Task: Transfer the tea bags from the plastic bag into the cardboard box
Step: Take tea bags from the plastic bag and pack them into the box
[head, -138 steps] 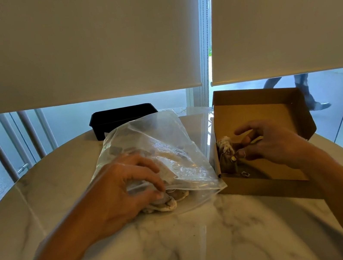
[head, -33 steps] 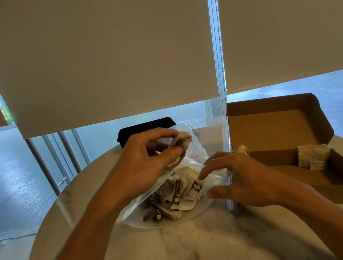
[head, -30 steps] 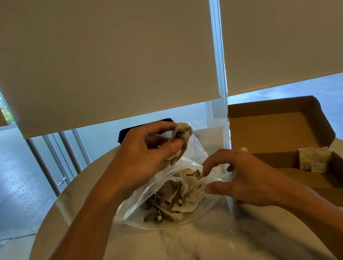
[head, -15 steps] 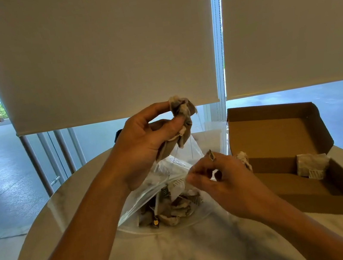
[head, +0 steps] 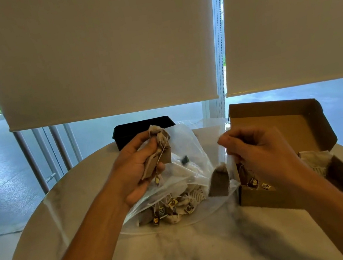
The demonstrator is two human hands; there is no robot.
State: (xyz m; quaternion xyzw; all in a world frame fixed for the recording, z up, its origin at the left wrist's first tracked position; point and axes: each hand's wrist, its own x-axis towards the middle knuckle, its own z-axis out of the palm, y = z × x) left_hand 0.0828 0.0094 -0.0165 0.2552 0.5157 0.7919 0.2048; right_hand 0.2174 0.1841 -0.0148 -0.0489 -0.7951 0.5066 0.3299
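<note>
A clear plastic bag lies on the table with several tea bags heaped at its near end. My left hand is raised above it and grips a bunch of tea bags, their strings dangling. My right hand is curled, pinching strings; a brown tea bag hangs from it beside the box's left wall, and tags dangle under the palm. The open cardboard box stands at the right, with pale tea bags inside.
A black tray stands behind the plastic bag at the table's far edge. The round marble table sits before a window with lowered blinds. The box's lid stands upright at the back.
My left hand has come down a little with its bunch of tea bags. My right hand has lifted a tea bag by its string and moved right toward the box.
</note>
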